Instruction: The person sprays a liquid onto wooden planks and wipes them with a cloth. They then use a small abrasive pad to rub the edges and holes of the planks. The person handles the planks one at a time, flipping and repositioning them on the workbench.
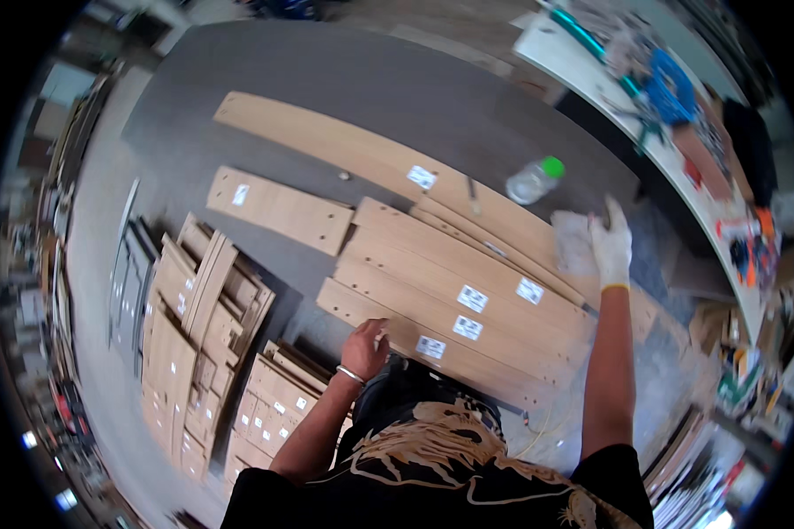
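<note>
Wooden boards [468, 273] with dark holes and white labels lie side by side in front of me. My left hand [366, 350], bare with a bracelet at the wrist, is over the near board's left end. Its fingers are curled, and a small pale spot shows at their tips; what it is I cannot make out. Stretched out to the right, my right hand [612, 245] wears a white glove, somewhat blurred, with its fingers extended. Beside that hand, against its fingers, is a clear plastic bag [573, 240]. A clear bottle with a green cap [535, 181] stands or lies farther off; which, I cannot tell.
A long board [318, 132] and a shorter one [278, 207] lie beyond on the grey surface [326, 66]. Stacks of boards [198, 353] stand at lower left. A white table [604, 101] on the right bears a blue coil [670, 86] and tools.
</note>
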Demonstrator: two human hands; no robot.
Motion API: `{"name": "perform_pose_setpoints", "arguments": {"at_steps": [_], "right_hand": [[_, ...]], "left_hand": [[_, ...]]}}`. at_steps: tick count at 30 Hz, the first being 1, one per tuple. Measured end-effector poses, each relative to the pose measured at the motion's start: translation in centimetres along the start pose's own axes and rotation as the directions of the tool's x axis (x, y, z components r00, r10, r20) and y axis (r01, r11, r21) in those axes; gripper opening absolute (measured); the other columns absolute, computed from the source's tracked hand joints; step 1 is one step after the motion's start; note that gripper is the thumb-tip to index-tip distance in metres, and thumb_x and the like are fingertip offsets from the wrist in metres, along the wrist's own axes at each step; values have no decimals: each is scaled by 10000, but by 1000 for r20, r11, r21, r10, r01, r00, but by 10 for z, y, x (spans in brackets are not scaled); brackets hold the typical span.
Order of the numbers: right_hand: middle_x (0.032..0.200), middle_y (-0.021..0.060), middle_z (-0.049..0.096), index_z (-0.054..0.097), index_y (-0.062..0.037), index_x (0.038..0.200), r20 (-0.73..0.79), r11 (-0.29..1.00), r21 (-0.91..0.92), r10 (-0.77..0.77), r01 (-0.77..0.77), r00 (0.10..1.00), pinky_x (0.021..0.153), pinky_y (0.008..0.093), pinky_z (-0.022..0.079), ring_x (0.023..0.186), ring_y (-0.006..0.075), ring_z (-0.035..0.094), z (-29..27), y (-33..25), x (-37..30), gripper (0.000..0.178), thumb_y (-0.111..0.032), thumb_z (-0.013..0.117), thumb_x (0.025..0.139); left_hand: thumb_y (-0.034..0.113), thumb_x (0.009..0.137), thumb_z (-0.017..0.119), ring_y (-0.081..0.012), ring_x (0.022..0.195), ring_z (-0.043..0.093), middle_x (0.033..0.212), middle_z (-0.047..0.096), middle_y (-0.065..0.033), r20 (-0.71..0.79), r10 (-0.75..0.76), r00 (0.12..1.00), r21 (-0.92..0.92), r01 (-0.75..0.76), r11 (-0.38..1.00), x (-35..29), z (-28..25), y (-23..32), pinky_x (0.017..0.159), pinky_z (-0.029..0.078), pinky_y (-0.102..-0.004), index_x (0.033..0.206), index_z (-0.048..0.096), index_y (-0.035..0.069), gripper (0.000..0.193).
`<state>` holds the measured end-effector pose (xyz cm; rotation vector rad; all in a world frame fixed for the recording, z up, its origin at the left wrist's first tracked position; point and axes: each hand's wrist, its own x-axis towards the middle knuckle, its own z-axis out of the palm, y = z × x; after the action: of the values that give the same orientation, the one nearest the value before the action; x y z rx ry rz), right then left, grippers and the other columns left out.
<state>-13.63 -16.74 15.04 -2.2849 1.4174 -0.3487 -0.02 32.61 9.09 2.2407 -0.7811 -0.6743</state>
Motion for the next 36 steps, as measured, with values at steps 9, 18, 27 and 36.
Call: {"name": "perform_pose_setpoints", "arguments": {"at_steps": [9, 18, 27, 36], "right_hand": [[1378, 247, 583, 542, -13, 1400, 259, 903, -428, 76, 44, 963, 1044, 461, 495, 1261, 377, 592, 185, 119, -35, 549, -190, 567, 882], [1511, 177, 518, 460, -31, 1508, 567, 746, 473, 149, -469, 810, 1117, 430, 445, 1336, 341, 542, 115, 143, 74, 527, -147, 446, 995], [1551, 139, 456, 439, -42, 1514, 414, -189, 732, -640, -654, 648, 1182, 482, 332, 1432, 325, 429, -48, 111, -62, 714, -370, 683, 929], [1480, 147, 532, 406, -7, 1515, 804, 418, 595, -340, -687, 489, 1115, 490, 447, 1311, 326, 554, 25, 4, -228, 666, -339, 654, 993]], "left_hand": [[77, 844, 599, -394, 1014, 668, 1048, 692, -161, 10, -317, 948, -115, 316, 942, -36, 18, -33, 870, 547, -480, 1128, 656, 58, 291], [106, 870, 599, -372, 990, 681, 1041, 705, -177, -173, -362, 916, -315, 296, 902, -39, 37, -26, 860, 554, -467, 1115, 672, 50, 261], [170, 895, 598, -384, 995, 687, 1048, 725, -188, -212, -490, 846, -310, 417, 854, -120, 76, -39, 874, 551, -471, 1149, 697, 73, 289], [205, 907, 602, -389, 1009, 689, 1055, 736, -179, -235, -548, 803, -356, 454, 817, -199, 114, -33, 891, 547, -485, 1159, 698, 84, 295]]}}
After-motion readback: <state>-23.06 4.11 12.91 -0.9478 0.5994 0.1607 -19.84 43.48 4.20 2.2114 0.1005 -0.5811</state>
